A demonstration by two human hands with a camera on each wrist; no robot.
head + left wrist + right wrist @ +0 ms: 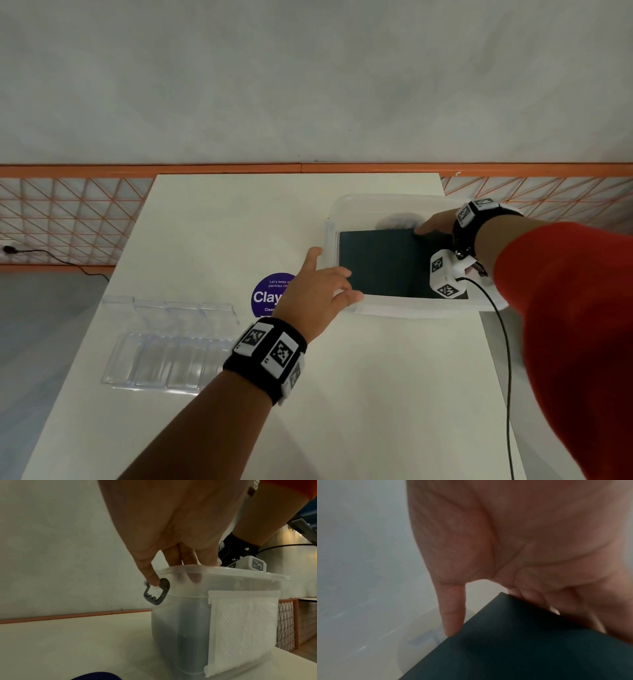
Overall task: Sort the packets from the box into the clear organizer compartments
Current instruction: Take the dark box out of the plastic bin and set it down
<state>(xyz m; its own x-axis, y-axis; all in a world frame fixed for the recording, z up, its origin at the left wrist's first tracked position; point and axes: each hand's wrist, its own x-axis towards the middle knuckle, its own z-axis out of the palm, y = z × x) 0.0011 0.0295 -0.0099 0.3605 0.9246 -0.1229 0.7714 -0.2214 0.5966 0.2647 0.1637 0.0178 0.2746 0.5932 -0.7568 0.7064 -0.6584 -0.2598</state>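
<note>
A translucent plastic box point(376, 202) stands at the table's far right. Inside it lies a flat dark teal pack point(380, 263). My left hand point(334, 274) holds the box's near-left corner: its fingers reach over the rim point(188, 566) into the box, and the thumb presses on the grey side handle point(159, 595). My right hand point(431, 226) reaches into the box and pinches the far right corner of the dark teal pack point(522, 649), thumb on its edge, fingers curled behind it. The clear organizer point(164, 342) lies at the table's left. I see nothing in its compartments.
A round purple sticker point(270, 294) lies on the table between organizer and box. A white padded sheet point(240, 628) shows against the box's near wall. A black cable point(503, 342) hangs from my right wrist. Orange lattice railing point(68, 219) runs behind the table.
</note>
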